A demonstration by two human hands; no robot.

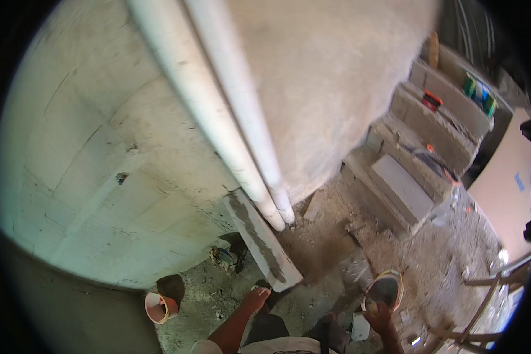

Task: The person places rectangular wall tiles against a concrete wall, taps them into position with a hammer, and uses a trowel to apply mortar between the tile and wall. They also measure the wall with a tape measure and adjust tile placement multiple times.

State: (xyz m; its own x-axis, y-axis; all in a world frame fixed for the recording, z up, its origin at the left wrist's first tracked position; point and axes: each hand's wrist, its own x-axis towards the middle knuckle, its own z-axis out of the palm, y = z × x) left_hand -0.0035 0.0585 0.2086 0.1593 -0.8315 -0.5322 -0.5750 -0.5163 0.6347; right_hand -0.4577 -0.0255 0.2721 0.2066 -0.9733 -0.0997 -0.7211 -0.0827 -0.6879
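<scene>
Below the near end of a long pale block (265, 242), my left hand (255, 299) lies with its fingers stretched out and nothing seen in them. Whether it touches the block, I cannot tell. A dark, wet-looking strip of mortar runs along the block's upper face, and the block stands beside two white pipes. My right hand (380, 318) is closed at the near rim of a bucket (400, 283) with grey material inside. What its fingers grip is hidden. A small pale rectangular piece (360, 327) sits just left of that hand.
Concrete steps (389, 194) rise at the right, with a pale slab (402, 186) and tools on them. A small orange-rimmed bucket (160, 308) is at the lower left. Rubble covers the floor (442, 253). A wooden frame (484, 312) and a leaning board (504, 189) are at the right.
</scene>
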